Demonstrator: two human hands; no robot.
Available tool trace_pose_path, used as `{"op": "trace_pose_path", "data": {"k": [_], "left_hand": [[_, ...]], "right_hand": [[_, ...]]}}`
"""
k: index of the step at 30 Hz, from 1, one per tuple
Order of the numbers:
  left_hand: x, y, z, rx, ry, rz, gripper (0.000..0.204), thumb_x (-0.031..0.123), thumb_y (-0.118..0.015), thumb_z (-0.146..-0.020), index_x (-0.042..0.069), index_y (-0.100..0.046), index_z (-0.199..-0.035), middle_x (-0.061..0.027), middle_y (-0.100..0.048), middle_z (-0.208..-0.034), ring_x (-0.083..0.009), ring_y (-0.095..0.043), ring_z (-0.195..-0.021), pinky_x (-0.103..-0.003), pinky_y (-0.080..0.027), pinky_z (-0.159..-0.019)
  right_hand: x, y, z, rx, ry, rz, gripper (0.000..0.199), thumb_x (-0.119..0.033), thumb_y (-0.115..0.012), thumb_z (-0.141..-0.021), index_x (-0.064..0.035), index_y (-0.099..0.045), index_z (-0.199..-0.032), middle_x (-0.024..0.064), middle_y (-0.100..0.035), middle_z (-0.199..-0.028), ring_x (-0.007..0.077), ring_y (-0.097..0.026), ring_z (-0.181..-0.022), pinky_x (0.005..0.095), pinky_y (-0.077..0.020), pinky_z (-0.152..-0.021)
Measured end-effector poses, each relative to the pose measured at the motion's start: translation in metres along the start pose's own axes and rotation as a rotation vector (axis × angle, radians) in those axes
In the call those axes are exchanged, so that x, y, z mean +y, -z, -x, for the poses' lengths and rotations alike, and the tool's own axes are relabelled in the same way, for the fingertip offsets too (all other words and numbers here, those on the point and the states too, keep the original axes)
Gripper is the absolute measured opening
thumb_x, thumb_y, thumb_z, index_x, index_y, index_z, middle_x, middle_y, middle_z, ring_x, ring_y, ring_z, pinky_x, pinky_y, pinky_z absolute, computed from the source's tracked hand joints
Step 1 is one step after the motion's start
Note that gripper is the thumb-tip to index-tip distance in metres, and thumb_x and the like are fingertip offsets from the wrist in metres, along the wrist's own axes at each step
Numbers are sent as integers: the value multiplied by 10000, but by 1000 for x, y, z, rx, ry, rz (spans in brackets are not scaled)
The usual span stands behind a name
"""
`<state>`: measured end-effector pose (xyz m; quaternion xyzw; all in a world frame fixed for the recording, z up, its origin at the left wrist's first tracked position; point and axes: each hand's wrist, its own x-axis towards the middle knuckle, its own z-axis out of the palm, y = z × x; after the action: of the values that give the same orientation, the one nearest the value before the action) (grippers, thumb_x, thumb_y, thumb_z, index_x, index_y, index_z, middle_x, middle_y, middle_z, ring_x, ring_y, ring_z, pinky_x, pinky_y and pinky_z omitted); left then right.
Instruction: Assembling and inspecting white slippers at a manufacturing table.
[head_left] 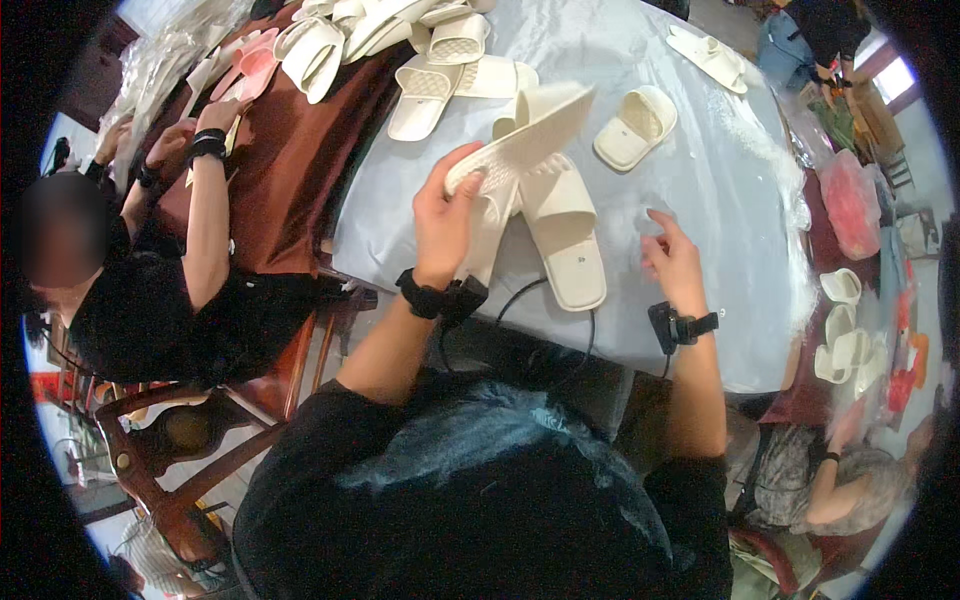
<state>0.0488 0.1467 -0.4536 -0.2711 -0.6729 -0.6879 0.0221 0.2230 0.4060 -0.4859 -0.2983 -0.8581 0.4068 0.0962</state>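
My left hand (446, 215) is closed on the heel end of a cream slide sandal (545, 125), tilted up above the table with its sole toward me. Beneath it, a second cream slide (565, 235) lies on the grey table cover (400, 215), and another pale slide (490, 225) sits beside my left wrist. My right hand (676, 268) hovers over the right part of the table, slightly blurred, holding nothing, its fingers apart and partly bent. Beyond it lies a single slide (635, 130).
A heap of cream slides (370, 30) covers the back left. One slide (708, 58) lies far right, near whitish residue (790, 200) along the edge. At left, a co-worker's hand (225, 115) is near pink slides (250, 62). More slides (845, 340) are on the right.
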Motion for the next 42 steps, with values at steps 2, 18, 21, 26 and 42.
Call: {"op": "trace_pose_path", "data": {"k": [2,18,21,26,42], "left_hand": [[-12,11,3,54,160,196,277,88,-535,-968,-20,-571,-1220,-74,-626,-1062,-123,-565,-965,-252,-462,-852],[-22,33,0,1,376,936,395,-57,-530,-906,2,-494,-1295,-133,-580,-1247,-241,-562,-1159,-424,-478,-990],[-32,38,-5,62,341,916,411,-70,-541,-888,24,-505,-1286,-124,-583,-1242,-240,-563,-1155,-440,-481,-984],[-47,62,-15,271,42,643,424,-85,-555,-876,4,-507,-1287,-141,-604,-1211,-240,-581,-1127,-373,-479,-972],[-13,30,37,-517,-269,-671,751,144,-843,-540,198,-600,-1249,-137,-517,-1154,-367,-452,-1143,-461,-407,-916]], "right_hand": [[-11,-9,-3,-27,94,-134,528,-178,-667,-833,-109,-504,-1331,143,-656,-822,211,-648,-710,328,-516,-677],[-37,-38,-27,23,106,92,535,-128,-584,-788,-35,-506,-1309,181,-638,-783,304,-627,-718,379,-491,-673],[-26,-15,-27,181,39,-54,524,-120,-576,-799,-31,-503,-1310,165,-627,-765,277,-612,-688,368,-488,-665],[-28,19,-9,201,-100,-154,552,-52,-573,-798,-54,-481,-1343,77,-585,-745,145,-556,-566,293,-451,-482],[54,61,27,287,-183,-117,572,-18,-545,-783,-55,-494,-1351,64,-582,-675,125,-535,-533,284,-434,-490]]}}
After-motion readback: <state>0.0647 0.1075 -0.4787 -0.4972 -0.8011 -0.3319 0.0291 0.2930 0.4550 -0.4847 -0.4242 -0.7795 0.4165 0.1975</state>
